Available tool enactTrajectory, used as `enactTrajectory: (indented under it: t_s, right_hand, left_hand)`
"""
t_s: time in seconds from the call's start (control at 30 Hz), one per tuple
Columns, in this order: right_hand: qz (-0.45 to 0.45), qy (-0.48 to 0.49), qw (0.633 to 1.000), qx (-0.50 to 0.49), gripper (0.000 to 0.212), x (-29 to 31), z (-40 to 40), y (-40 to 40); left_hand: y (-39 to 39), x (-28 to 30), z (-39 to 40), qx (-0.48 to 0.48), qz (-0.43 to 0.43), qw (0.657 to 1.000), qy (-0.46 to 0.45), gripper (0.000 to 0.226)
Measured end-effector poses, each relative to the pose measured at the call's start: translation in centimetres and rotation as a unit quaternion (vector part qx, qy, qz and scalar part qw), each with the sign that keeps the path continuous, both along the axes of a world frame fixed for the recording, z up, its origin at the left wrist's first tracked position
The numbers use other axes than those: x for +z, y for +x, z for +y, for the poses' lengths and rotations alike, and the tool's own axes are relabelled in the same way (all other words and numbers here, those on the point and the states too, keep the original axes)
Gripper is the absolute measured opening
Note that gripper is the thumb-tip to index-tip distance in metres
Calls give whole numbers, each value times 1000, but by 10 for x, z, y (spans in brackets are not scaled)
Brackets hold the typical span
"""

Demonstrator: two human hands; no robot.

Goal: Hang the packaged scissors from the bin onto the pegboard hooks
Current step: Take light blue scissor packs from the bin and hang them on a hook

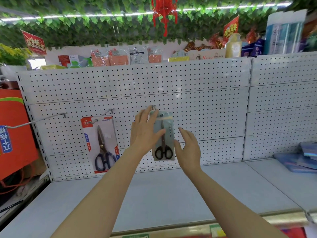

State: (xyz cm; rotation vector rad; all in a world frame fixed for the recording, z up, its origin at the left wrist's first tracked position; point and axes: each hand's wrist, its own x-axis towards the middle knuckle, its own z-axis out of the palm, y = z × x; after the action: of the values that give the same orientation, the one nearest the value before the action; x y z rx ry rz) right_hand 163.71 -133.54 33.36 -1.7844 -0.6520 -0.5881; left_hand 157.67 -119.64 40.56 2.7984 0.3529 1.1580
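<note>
A grey pack of black-handled scissors [165,148] hangs on a hook at the middle of the white pegboard [197,103]. My left hand [145,129] lies against the pack's upper left part, fingers spread, thumb across its front. My right hand [187,148] hovers open just right of the pack, apparently not gripping it. Further left, a red-and-white pack of blue-handled scissors [103,145] hangs on another hook. A bare hook [49,118] sticks out at the far left. The bin is not in view.
A white shelf [154,194] runs below the pegboard. Blue flat packs [301,160] lie on the shelf at the right. A red sign board [13,133] stands at the left edge. Goods line the top of the pegboard.
</note>
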Motion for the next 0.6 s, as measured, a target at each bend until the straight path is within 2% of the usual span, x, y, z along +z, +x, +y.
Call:
enactTrajectory:
  t_s: [0.13,0.3,0.43,0.6]
  right_hand:
    - [-129,-80,986,-68,57,21,-34,1]
    - [-227,-139,956,-119,62,47,-85,-7]
    - [-267,-161,941,-132,62,48,-132,-12]
    - [-274,-192,931,-143,60,16,-205,-16]
  left_hand:
    - [-16,12,-18,9,3,999,47,76]
    - [-37,22,-61,3,4,991,133,76]
    - [-47,11,-104,-2,10,986,164,75]
    - [-48,-27,-170,-17,19,990,139,67]
